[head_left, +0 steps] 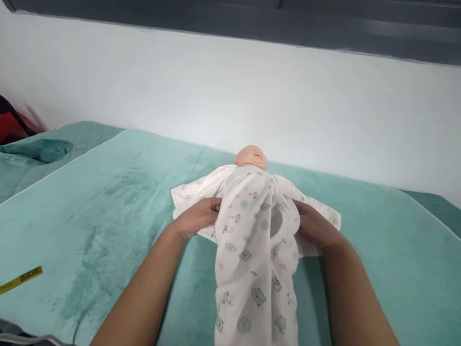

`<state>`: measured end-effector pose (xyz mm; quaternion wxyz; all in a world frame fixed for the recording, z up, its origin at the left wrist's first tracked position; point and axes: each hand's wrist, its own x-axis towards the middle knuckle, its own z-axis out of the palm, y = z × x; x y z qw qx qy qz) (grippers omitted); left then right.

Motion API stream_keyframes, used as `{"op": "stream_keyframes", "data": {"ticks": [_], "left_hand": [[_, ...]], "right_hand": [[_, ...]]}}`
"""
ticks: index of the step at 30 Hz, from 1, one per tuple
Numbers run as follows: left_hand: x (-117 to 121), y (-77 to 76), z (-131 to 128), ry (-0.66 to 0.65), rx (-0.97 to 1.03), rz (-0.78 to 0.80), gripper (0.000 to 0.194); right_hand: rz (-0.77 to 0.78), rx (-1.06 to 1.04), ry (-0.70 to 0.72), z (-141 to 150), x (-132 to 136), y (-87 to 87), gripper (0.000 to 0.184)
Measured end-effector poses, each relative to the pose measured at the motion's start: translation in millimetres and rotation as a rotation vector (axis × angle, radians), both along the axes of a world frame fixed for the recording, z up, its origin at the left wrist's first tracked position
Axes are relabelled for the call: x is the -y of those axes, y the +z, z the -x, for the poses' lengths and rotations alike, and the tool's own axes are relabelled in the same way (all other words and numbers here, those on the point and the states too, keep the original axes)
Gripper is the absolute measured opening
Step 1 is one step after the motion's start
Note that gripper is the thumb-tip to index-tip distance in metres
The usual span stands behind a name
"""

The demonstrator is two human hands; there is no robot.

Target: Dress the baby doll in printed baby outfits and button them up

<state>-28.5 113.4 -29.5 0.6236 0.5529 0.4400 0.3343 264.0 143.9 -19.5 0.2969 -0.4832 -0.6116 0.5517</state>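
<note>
A baby doll (251,156) lies on its back on the green bed cover, its head toward the wall. It wears a white printed top (209,187) with the sleeves spread out to both sides. Over its body lie white baby trousers (248,259) with green bear prints, stretching down toward me; a rounded opening shows in them. At their left edge is my left hand (200,216), its fingers curled against the cloth. My right hand (315,226) grips the right edge, its fingertips tucked behind the fabric. The doll's arms and legs are hidden.
A white wall (230,96) rises right behind the doll's head, with a dark ledge (230,21) above it. On the left are a yellow strip (21,279) on the green cover (118,206) and a red and black item (14,122) at the far edge.
</note>
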Motion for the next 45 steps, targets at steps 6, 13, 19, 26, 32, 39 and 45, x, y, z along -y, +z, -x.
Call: {"op": "stream_keyframes", "data": {"ticks": [6,13,19,26,32,39,45], "left_hand": [[5.7,-7.2,1.5,0.232,0.089,0.049,0.033],[9.1,-5.4,0.5,0.251,0.206,0.126,0.04],[7.7,-4.3,-0.1,0.236,0.239,0.156,0.038],[7.8,-9.2,-0.4,0.233,0.25,0.143,0.037],[8.0,-8.3,-6.6,0.25,0.295,0.169,0.041],[11.2,-0.9,-9.4,0.298,0.392,0.16,0.047],[11.6,3.5,-14.9,0.388,0.405,0.165,0.047]], "right_hand": [[0.02,-0.097,-0.097,14.5,-0.9,-8.9,0.036],[-0.006,-0.184,-0.164,32.6,4.0,-5.6,0.039],[0.032,-0.181,-0.087,31.8,6.8,-5.0,0.034],[0.023,-0.072,-0.14,19.4,-2.2,-17.7,0.034],[0.099,-0.179,-0.127,31.9,4.4,-11.6,0.038],[0.032,-0.14,-0.233,53.0,14.9,1.5,0.034],[-0.005,-0.191,-0.235,53.8,9.0,-9.4,0.035]]}}
